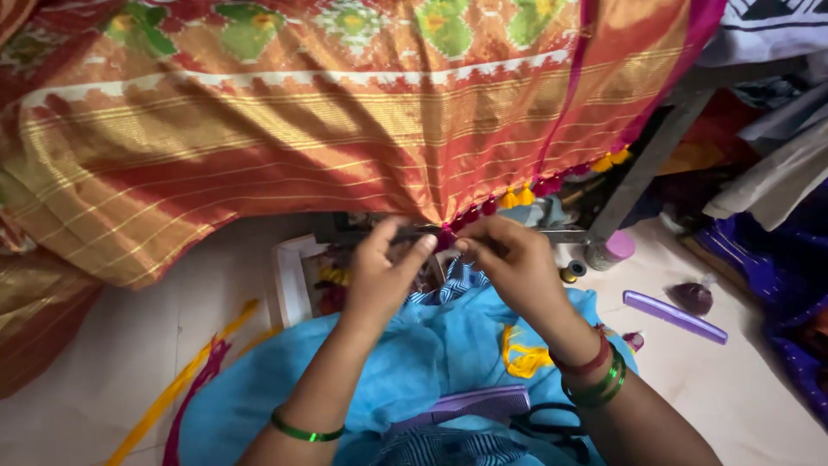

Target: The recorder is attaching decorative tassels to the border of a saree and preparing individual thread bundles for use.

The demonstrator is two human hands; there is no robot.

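Observation:
A large orange and red patterned cloth with gold stripes [259, 129] hangs in front of me, its lower edge trimmed with magenta and yellow tassels [517, 198]. My left hand [384, 272] and my right hand [513, 259] meet at the cloth's edge. Both pinch a small magenta tassel [446, 236] between their fingertips. Green bangles ring both wrists, with a red one on the right. A light blue cloth [414, 354] covers my lap, and loose yellow thread [522, 358] lies on it.
A purple comb [674, 316] lies on the floor at right, near a small dark bottle [693, 296], a thread spool [572, 272] and a pink-capped container [609, 250]. Black scissors [552, 427] and a purple case [474, 406] rest on my lap. Yellow and magenta strands [185, 388] trail at left.

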